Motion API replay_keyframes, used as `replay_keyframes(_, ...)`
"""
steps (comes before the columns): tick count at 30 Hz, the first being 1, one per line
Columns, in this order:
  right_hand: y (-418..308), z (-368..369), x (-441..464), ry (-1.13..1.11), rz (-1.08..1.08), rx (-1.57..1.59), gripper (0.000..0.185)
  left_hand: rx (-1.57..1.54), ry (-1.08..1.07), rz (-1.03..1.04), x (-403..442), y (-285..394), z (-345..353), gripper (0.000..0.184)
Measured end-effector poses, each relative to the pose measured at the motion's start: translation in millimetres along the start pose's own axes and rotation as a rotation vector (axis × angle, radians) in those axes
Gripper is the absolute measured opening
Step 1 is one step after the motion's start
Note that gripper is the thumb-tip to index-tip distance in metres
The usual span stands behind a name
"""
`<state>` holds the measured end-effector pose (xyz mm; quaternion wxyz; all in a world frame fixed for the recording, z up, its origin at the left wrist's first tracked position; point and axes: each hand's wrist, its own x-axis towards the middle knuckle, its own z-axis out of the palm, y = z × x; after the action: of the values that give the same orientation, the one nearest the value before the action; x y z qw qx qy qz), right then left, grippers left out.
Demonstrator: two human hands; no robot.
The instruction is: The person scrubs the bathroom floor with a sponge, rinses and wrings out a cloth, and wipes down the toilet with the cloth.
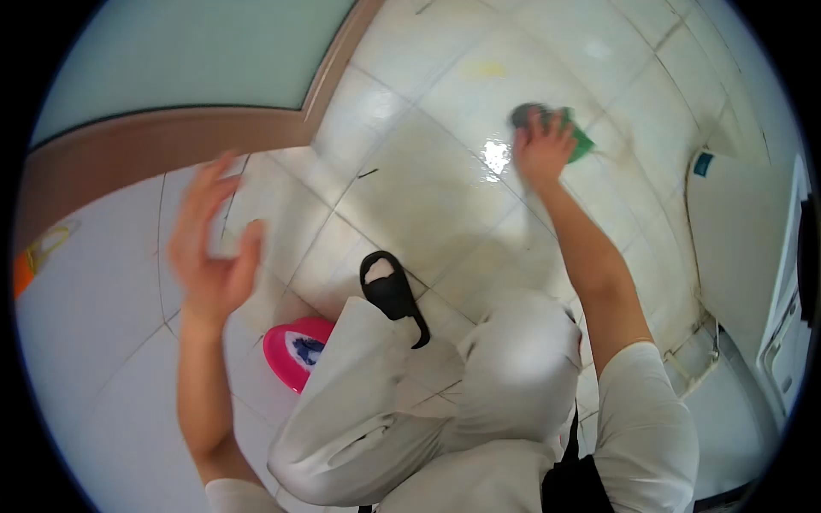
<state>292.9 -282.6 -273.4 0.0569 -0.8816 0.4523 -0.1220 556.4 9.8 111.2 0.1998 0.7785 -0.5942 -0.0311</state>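
Observation:
My right hand (pixel 545 147) presses a green and dark grey cloth (pixel 580 144) onto the wet tiled floor (pixel 445 145), its fingers over the top. Blur hides the cloth's exact make. My left hand (pixel 209 248) is raised on the left with nothing in it, fingers apart and slightly bent. Below that hand, beside my knee, stands a pink basin (pixel 282 359) with something dark blue and white inside, partly hidden by my leg.
A brown-framed door with a pale panel (pixel 197 60) is at the upper left. A white appliance (pixel 740 248) stands at the right. My foot in a black slipper (pixel 393 295) is on the tiles. An orange object (pixel 24 272) shows at the far left.

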Motion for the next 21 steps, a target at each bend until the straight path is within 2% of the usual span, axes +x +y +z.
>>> replay_keyframes(1,-32.5,-2.0,-13.7,-0.037,-0.164,0.053,0.046,-0.041,-0.028,-0.043,-2.3,-7.8,19.9,0.049)
replay_keyframes(3,-85.2,-9.6,-68.8,-0.326,-0.647,0.221,0.043,0.040,0.040,-0.084,-5.2,-28.6,39.3,0.050)
replay_keyframes(5,-106.2,-23.8,-105.6,-0.487,-1.105,0.464,0.037,0.194,0.086,-0.055,0.7,-51.7,38.1,0.052)
replay_keyframes(8,-126.0,6.3,-47.7,-0.436,-1.395,0.546,0.033,0.518,0.135,0.043,23.4,-92.7,-0.5,0.056)
replay_keyframes(9,-139.4,9.6,-15.0,-0.309,-1.231,0.410,0.034,0.593,0.149,0.073,28.1,-105.9,-11.8,0.058)
replay_keyframes(10,-139.8,23.1,22.3,-0.287,-0.951,0.377,0.036,0.624,0.130,0.082,29.3,-112.9,-17.6,0.058)
replay_keyframes(11,-142.0,26.2,54.7,-0.174,-0.701,0.262,0.040,0.663,0.118,0.096,31.0,-121.1,-23.2,0.058)
replay_keyframes(12,-150.6,31.6,74.3,-0.099,-0.450,0.007,0.045,0.699,0.102,0.115,31.5,-128.9,-27.0,0.058)
replay_keyframes(13,-156.0,38.0,77.4,-0.075,-0.320,0.032,0.050,0.709,0.093,0.107,28.8,-134.1,-29.6,0.058)
replay_keyframes(15,-175.9,39.1,31.9,-0.049,-0.384,0.068,0.050,0.723,0.095,0.085,26.2,-142.9,-31.8,0.056)
replay_keyframes(16,-191.6,32.2,-2.4,-0.098,-0.502,0.084,0.048,0.717,0.115,0.067,22.6,-147.4,-32.4,0.055)
replay_keyframes(17,-205.6,32.7,-41.6,-0.250,-0.633,0.106,0.045,0.713,0.132,0.058,21.6,-152.1,-34.5,0.053)
replay_keyframes(18,-214.6,42.0,-68.7,-0.401,-0.973,0.290,0.041,0.713,0.156,0.058,22.1,-156.9,-36.7,0.052)
replay_keyframes(19,-223.7,17.6,-81.0,-0.428,-1.175,0.438,0.035,0.710,0.172,0.036,23.0,-162.1,-36.8,0.052)
replay_keyframes(20,-228.8,11.7,-79.6,-0.484,-1.250,0.576,0.033,0.707,0.185,0.013,20.2,-164.4,-35.8,0.052)
replay_keyframes(21,-236.7,17.9,-59.7,-0.447,-1.199,0.501,0.035,0.704,0.189,-0.012,17.2,-168.0,-36.5,0.052)
